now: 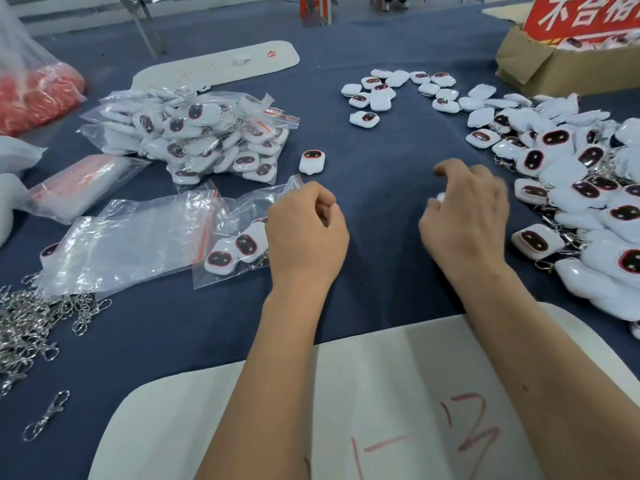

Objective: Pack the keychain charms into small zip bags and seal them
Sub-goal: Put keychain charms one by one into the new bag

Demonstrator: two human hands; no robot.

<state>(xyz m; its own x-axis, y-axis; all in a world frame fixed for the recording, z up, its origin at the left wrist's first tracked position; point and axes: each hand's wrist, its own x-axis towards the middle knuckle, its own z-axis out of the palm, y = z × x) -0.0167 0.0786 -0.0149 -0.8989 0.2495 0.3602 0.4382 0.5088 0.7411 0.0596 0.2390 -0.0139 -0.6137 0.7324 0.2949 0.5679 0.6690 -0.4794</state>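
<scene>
My left hand (306, 237) lies over the right edge of a clear zip bag (235, 244) that holds white keychain charms with dark red-rimmed faces. Its fingers are curled, and nothing shows between them. My right hand (467, 216) hovers over the blue cloth left of the big loose pile of charms (588, 188). Its fingers are curled round a small white piece, seemingly a charm (441, 197), mostly hidden. A single charm (312, 161) lies beyond my left hand. Empty zip bags (131, 244) lie to the left.
A heap of filled bags (204, 133) sits at the back left, and small charms (381, 95) are scattered at the back centre. Metal clasps (31, 327) pile up at the near left. A cardboard box (554, 69) stands back right. A white board (381, 403) lies under my forearms.
</scene>
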